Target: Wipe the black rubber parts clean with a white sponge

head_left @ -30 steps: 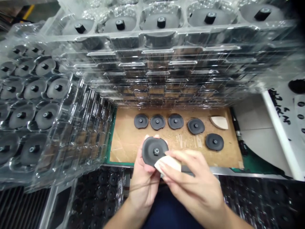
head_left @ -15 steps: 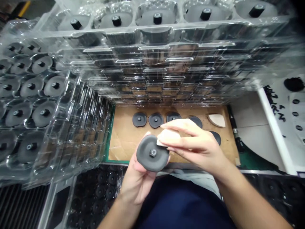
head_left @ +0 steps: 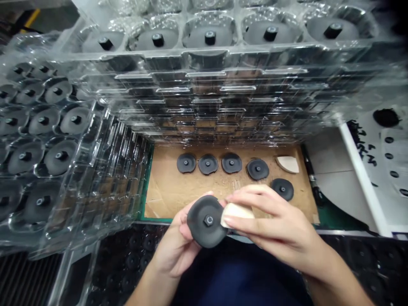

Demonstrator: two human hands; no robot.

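My left hand [head_left: 178, 244] grips a black round disc [head_left: 205, 221] with a small metal nut at its centre, face up, over the near edge of the brown board [head_left: 165, 191]. My right hand [head_left: 274, 229] pinches a pale cream wedge-shaped pad [head_left: 236, 211] against the disc's right rim. On the board lie several more black discs: a row [head_left: 208, 164] at the back and one [head_left: 282, 188] further right. A second cream wedge [head_left: 287, 164] rests at the board's back right.
Tall stacks of clear plastic trays [head_left: 216, 85] holding black discs stand behind the board and at the left [head_left: 47, 140]. A white panel [head_left: 376, 157] with black holes and marks lies at the right. Dark trays of parts [head_left: 134, 255] sit low in front.
Both hands have come down and nearer to me with the disc. The pad has moved from the disc's upper right edge to its right side. The discs on the board are uncovered again.
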